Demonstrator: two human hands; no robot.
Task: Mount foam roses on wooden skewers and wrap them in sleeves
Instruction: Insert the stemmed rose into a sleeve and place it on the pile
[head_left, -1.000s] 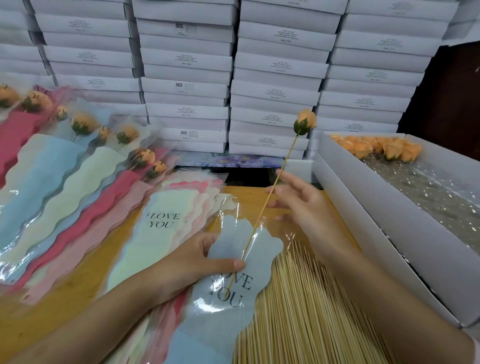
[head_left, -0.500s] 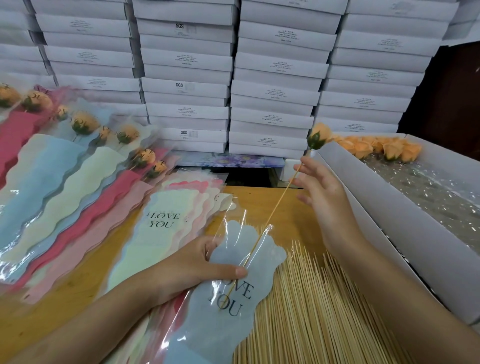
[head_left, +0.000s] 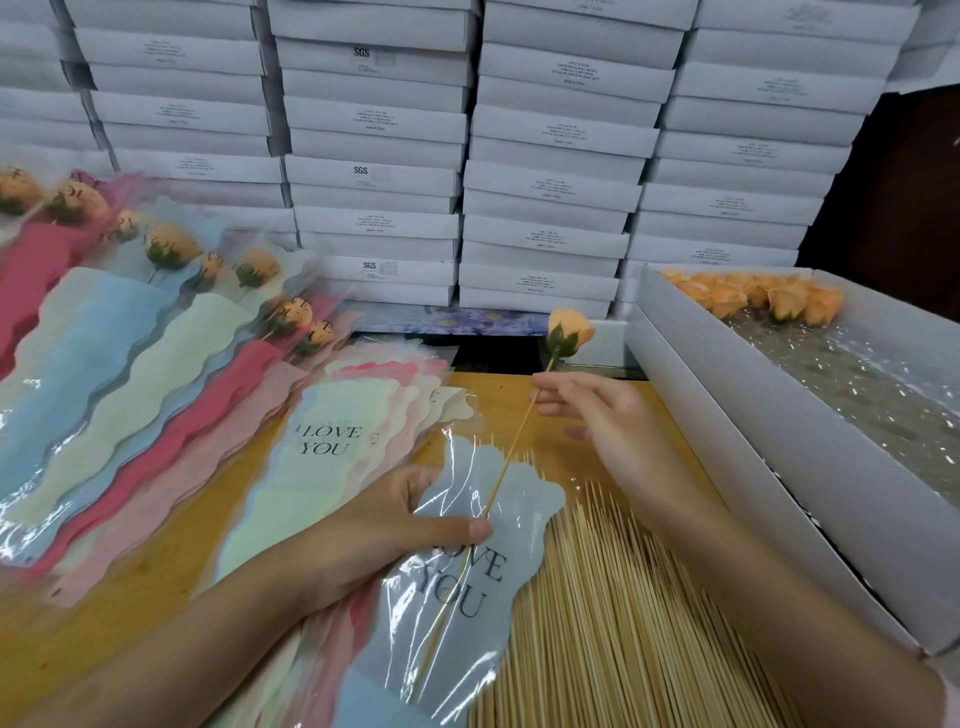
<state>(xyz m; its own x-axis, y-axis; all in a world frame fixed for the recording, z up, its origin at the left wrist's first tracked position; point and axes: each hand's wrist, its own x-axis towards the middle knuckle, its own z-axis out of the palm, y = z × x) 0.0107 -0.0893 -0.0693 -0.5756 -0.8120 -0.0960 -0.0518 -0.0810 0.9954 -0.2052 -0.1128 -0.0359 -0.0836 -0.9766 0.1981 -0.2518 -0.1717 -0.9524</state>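
Head view: left hand (head_left: 384, 525) grips the sleeve (head_left: 467, 613) steady; right hand (head_left: 608, 415) pinches the skewer (head_left: 511, 452) to guide its rose (head_left: 569, 327) inside.

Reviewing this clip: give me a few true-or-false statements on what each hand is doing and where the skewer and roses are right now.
1. The right hand pinches the skewer just below the rose. True.
2. The skewer's lower end sits inside the blue sleeve. True.
3. The left hand is empty. False: it holds the blue sleeve, thumb on top.
4. The loose roses in the white box are red. False: they are orange.
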